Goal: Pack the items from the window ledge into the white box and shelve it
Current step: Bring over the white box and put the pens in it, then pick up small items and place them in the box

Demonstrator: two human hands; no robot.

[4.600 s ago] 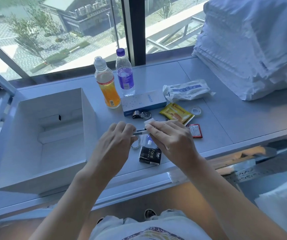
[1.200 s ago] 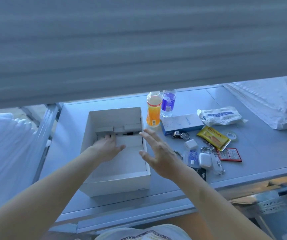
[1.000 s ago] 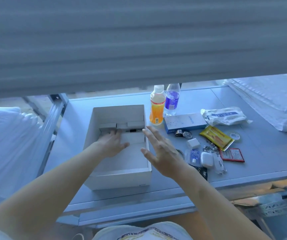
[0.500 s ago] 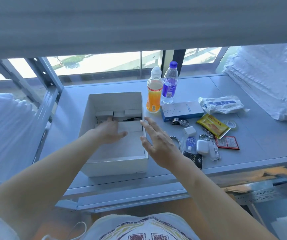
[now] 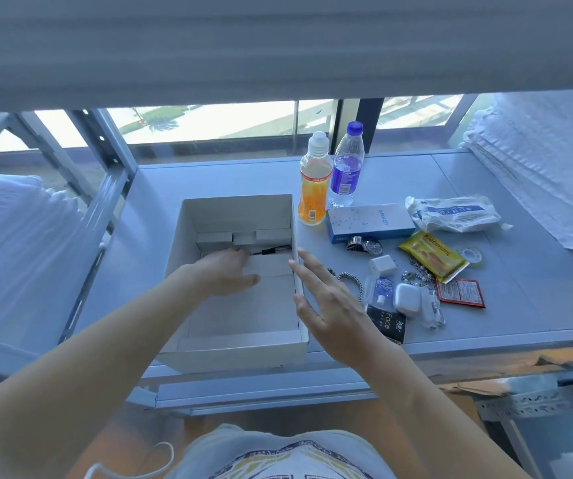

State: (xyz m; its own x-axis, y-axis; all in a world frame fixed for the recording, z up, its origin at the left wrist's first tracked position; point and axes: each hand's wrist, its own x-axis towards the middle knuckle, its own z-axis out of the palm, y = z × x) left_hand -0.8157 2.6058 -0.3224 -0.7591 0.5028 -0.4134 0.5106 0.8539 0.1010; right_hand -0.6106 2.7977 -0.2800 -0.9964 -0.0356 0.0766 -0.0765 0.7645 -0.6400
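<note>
At the bottom edge a patterned shirt is cut off by the frame. Above it, in the centre, the right hand hovers with fingers spread and straight, holding nothing, over the right wall of the white box; it hides part of a black packet and a chain bracelet on the ledge. The left hand reaches inside the box, palm down; its fingertips are hidden, so whether it holds anything cannot be told. A dark pen-like item lies just beyond it against the box's inner dividers, hard to make out. Centre right lie a white earbud case, a red sachet, a yellow packet, a watch and a blue box. Farther back stand an orange bottle and a water bottle. A blurred grey band hides the upper frame.
</note>
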